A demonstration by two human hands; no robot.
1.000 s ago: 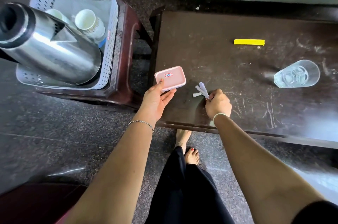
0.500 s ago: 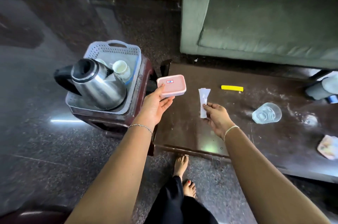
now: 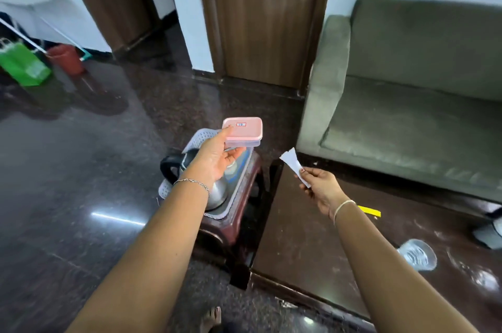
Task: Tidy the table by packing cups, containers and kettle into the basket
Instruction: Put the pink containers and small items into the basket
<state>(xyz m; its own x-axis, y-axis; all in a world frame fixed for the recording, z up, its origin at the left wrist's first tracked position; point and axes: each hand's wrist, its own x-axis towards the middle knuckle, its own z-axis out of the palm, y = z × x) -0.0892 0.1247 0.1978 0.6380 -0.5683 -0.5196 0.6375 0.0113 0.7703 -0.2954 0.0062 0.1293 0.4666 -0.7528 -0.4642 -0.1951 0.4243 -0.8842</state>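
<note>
Your left hand [image 3: 214, 161] and forearm hide most of the kettle [image 3: 218, 194] and white basket [image 3: 199, 137] beneath them on the stool [image 3: 239, 213]; that hand grips the pink-lidded container [image 3: 242, 131], thumb on the lid, fingers curled under, above the basket; your right hand [image 3: 320, 186] pinches a paper slip [image 3: 292, 162] over the table [image 3: 298, 237] corner; a blurred glass [image 3: 417, 254] sits well to its right; open floor lies left of your left hand.
</note>
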